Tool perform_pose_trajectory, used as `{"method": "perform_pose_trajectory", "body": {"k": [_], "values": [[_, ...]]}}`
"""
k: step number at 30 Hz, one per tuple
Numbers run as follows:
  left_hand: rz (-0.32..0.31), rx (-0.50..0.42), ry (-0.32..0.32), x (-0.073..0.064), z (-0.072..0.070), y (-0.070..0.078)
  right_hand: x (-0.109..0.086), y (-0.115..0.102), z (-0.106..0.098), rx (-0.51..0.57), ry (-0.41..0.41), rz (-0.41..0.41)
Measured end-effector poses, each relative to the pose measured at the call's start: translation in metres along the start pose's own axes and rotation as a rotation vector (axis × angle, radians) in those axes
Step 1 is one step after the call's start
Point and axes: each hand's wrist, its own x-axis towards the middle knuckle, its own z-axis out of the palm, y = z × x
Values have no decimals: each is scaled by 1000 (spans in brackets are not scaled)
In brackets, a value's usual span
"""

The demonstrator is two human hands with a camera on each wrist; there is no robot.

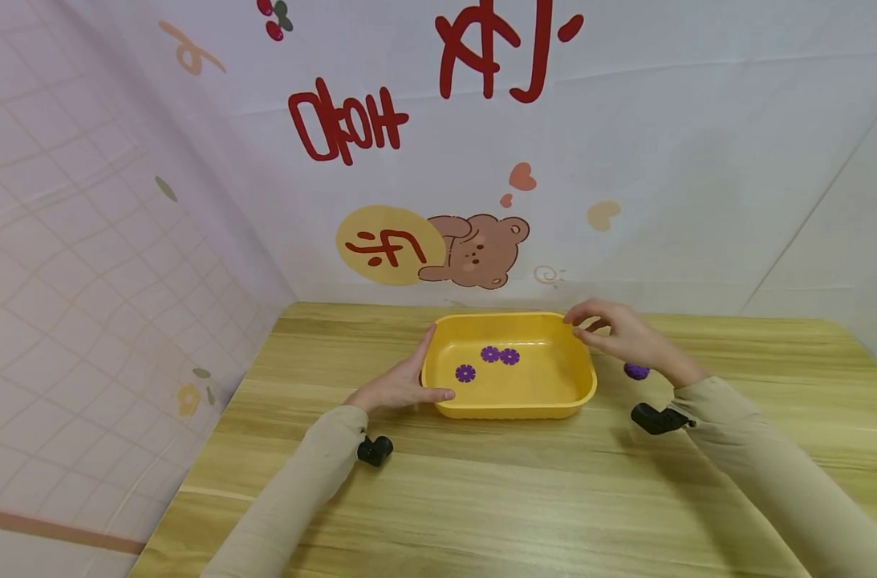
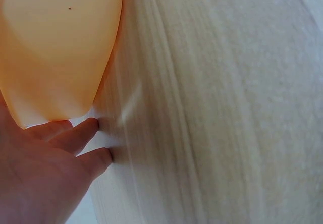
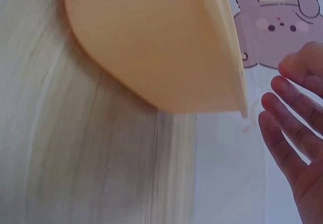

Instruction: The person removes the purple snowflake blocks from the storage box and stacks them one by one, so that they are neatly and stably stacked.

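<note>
A shallow yellow plastic basin (image 1: 510, 412) stands on the wooden table. Inside lie 3 purple snowflake discs (image 1: 465, 373), two of them side by side. My left hand (image 1: 398, 387) grips the basin's left end, with the thumb over the front rim and the fingers along the outer side. In the left wrist view, those fingers (image 2: 75, 135) press on the basin's wall. Over the back right corner hovers my right hand (image 1: 622, 333), fingers loosely bent. The right wrist view shows that hand (image 3: 303, 123) apart from the basin's rim and holding nothing.
A purple piece (image 1: 636, 371) lies on the table right of the basin, partly hidden by the right wrist. Behind the table (image 1: 481, 498) rises a white wall covering (image 1: 669, 160) with a printed bear. Black devices (image 1: 658, 419) are strapped to both wrists.
</note>
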Motion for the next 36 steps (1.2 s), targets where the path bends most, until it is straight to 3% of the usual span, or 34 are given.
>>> {"method": "perform_pose_trajectory", "body": {"k": [12,16,27,36], "values": [[-10,2,1,0,0,1,20,-9,27,-43,-127,5],[-6,-3,0,0,0,2,26,-13,39,-65,-179,-38],[-13,-4,-17,1,-1,3,43,-21,75,8,-253,-80],[-4,21,-9,0,-1,2,57,-38,103,68,-299,-18]]}}
